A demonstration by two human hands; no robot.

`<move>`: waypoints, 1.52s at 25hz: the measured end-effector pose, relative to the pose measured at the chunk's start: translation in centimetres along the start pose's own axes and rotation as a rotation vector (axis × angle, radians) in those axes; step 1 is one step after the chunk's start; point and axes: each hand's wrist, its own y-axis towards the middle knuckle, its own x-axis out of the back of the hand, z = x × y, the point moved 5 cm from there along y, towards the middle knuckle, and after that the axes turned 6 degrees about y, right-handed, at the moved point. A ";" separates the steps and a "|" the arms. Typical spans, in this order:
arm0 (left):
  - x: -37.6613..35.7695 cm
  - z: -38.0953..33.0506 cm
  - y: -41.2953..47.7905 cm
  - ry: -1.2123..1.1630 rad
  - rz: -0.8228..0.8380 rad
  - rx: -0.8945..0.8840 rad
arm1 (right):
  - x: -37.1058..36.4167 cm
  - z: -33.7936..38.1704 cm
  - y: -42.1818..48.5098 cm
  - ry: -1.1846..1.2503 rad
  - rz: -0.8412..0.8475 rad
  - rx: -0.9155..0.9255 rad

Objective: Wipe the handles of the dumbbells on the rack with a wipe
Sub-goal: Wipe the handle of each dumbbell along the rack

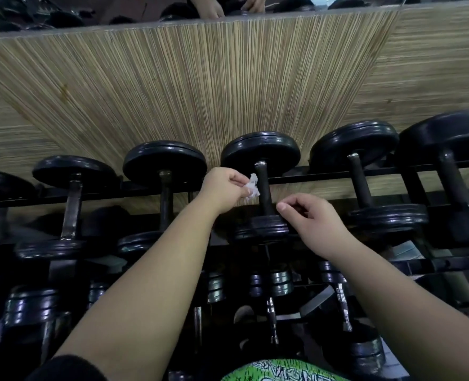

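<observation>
- Fingers (237, 177) of left hand (221, 189) pinch crumpled white wipe (252, 186), just left of handle (263, 188) of middle dumbbell (260, 149) on rack (324, 175).
- Right hand (314, 221) loosely curled, holding nothing, near its front plates (263, 228).

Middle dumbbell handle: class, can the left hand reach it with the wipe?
Probably yes: the left hand pinches the wipe right beside the handle, nothing between them; the right hand sits lower.

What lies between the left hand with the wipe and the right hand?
In the head view, the dark cylindrical handle of the middle black plate dumbbell stands between the left hand, pinching a small crumpled white wipe, and the right hand.
</observation>
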 end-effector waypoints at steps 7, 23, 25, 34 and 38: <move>-2.1 1.0 1.3 -0.539 -0.209 0.102 | -0.5 -2.2 -0.1 0.118 -0.047 0.051; -2.9 0.8 3.2 -0.286 -0.230 -0.086 | -0.8 -4.0 -0.1 0.077 -0.132 0.424; -3.2 1.0 2.8 -0.264 -0.213 -0.102 | -0.8 -4.0 -0.1 0.082 -0.134 0.431; -3.1 0.4 0.2 -0.172 -0.127 -0.045 | -0.9 -4.5 0.1 0.064 -0.170 0.464; -2.0 -0.8 3.6 -0.215 -0.335 -0.025 | -1.0 -4.6 0.1 0.058 -0.189 0.449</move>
